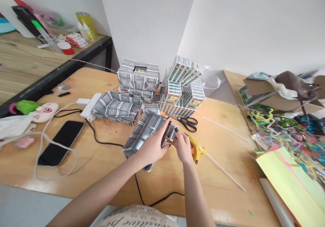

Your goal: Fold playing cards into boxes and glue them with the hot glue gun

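Note:
My left hand (154,145) grips the end of an open tray built from folded playing cards (142,130), tilted above the table. At that same end, my right hand (183,148) pinches a small folded card piece (173,133) between thumb and fingers. Whether the piece is joined to the tray I cannot tell. Just right of my right hand lies a yellow glue gun (199,149), partly hidden by it. Black scissors (189,122) rest behind. A second card tray (116,106) sits to the left, in front of a taller card-built box (138,76).
Stacked card packs (182,84) stand against the wall. A phone (62,142), white power strip (91,106) and cables occupy the left. Glue sticks (225,172) lie to the right, near yellow paper (291,183) and a heap of colourful craft scraps (286,135). A black cable (138,186) runs underneath my arms.

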A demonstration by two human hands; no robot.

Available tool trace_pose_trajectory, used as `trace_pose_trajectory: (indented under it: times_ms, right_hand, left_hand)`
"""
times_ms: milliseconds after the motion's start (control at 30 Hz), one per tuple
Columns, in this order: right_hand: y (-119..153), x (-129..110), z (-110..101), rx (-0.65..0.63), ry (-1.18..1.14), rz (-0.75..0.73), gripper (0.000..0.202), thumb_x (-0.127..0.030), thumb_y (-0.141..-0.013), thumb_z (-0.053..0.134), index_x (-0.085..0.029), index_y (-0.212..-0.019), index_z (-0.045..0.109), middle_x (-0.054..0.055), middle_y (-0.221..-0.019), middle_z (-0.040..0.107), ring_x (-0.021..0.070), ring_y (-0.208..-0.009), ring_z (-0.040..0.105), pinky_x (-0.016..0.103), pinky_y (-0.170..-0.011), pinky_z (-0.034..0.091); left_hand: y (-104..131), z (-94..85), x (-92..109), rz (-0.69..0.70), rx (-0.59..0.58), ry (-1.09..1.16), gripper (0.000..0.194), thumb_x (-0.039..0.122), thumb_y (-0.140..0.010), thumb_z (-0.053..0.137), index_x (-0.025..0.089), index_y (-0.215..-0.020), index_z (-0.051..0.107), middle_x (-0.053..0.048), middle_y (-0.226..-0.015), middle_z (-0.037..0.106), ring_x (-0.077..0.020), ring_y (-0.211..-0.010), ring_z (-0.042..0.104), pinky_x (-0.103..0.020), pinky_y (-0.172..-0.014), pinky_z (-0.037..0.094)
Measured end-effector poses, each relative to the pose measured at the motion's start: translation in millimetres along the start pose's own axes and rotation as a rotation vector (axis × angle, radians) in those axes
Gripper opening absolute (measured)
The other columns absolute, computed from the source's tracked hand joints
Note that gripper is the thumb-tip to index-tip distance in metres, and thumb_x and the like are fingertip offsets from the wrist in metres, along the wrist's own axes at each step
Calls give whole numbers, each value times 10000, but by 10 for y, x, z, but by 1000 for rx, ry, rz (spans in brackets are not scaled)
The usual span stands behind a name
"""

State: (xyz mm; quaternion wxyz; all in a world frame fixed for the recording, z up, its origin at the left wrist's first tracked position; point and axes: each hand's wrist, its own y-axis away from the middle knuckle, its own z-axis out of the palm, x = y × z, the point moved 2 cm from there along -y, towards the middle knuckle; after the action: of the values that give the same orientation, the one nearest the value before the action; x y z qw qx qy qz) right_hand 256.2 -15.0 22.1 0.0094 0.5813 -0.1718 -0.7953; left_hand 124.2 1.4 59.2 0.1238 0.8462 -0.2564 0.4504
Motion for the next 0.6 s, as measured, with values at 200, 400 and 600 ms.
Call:
trace_pose_trajectory:
  times_ms: [200, 400, 600]
  right_hand:
    - [-2, -7, 44, 9, 97, 0, 444, -546, -735, 592, -182, -976, 674, 42, -893, 689, 210, -805, 633, 279, -619, 517]
    - [-16, 27, 22, -2, 147, -21, 438, -568, -752, 556, -185, -929, 673, 31, -817, 674, 186, -742, 613, 254, -568, 482]
    - [-33, 41, 40, 18, 220, -54, 410, -550, -784, 532, -172, -895, 645, 3, -717, 626, 152, -649, 555, 241, -551, 428]
  left_hand:
    - [-4, 107, -54, 31, 29, -58, 891, 104, -784, 529, 260, -1471, -17, -134, -1309, 532, -262, -1113, 568, -385, -873, 484]
    - [-19, 147, -86, 51, 38, -78, 883, 97, -784, 531, 260, -1469, -3, -131, -1286, 549, -259, -1091, 579, -378, -851, 494]
    - [-26, 156, -111, 45, 56, -92, 860, 97, -784, 529, 259, -1468, 33, -129, -1262, 568, -256, -1053, 600, -379, -826, 503]
